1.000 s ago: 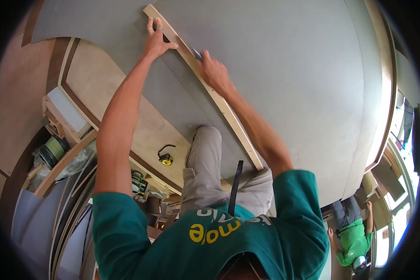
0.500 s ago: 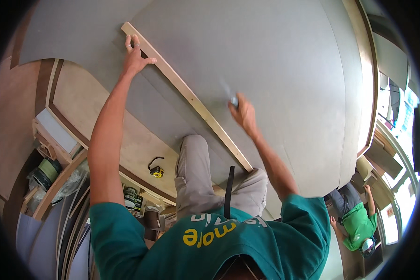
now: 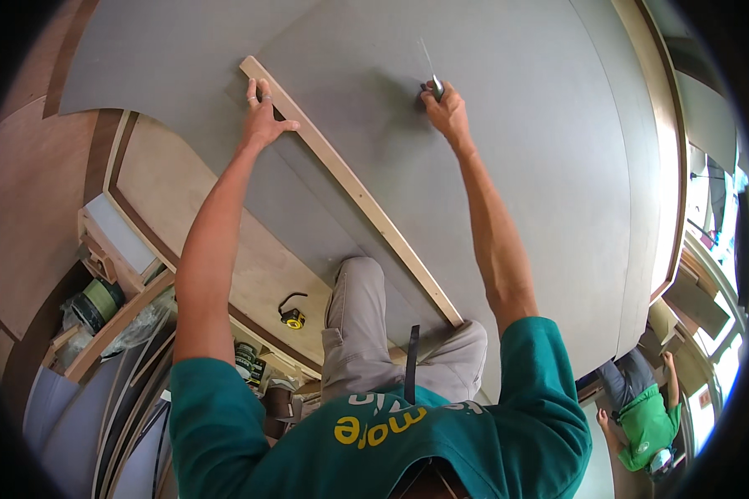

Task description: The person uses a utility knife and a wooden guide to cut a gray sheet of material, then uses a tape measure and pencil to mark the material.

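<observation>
Knife (image 3: 438, 86) moved forward, batten (image 3: 359, 194) against left hand (image 3: 263, 125)

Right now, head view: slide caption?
Left hand on a wooden strip lying across grey sheeting; right hand holding a slim tool right of the strip.

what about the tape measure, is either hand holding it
No, the tape measure lies on the pale wood, while the left hand touches the wooden strip and the right hand grips a tool.
</observation>
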Motion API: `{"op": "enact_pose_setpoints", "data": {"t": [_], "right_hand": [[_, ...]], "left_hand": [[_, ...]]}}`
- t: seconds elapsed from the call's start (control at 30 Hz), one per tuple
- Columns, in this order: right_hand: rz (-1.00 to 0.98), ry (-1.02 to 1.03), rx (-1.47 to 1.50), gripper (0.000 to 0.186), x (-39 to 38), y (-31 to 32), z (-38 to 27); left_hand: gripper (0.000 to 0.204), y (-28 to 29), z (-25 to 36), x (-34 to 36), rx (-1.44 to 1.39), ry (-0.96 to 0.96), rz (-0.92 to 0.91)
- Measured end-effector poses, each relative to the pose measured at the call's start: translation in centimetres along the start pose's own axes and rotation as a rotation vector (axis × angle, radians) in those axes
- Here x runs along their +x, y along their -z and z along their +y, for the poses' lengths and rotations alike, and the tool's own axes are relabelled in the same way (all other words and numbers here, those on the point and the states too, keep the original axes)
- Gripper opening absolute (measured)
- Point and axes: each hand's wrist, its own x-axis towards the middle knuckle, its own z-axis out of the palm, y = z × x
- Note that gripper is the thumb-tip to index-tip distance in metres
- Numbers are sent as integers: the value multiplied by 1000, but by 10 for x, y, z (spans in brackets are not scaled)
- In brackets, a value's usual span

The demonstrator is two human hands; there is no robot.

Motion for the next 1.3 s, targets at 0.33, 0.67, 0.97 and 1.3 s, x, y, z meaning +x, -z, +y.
{"op": "enact_pose_setpoints", "data": {"t": [0.33,0.67,0.97,1.3], "right_hand": [[-320,55,-9,24,-3,35,-48],[-338,65,-26,23,3,41,-46],[-352,-85,40,29,9,48,-38],[77,-243,-111,30,-175,76,58]], "left_hand": [[131,5,-3,-5,-39,-9,-42],[129,4,0,-3,-3,-45,3],[129,6,1,7,-62,-11,-46],[133,-12,-27,5,-42,-129,53]]}}
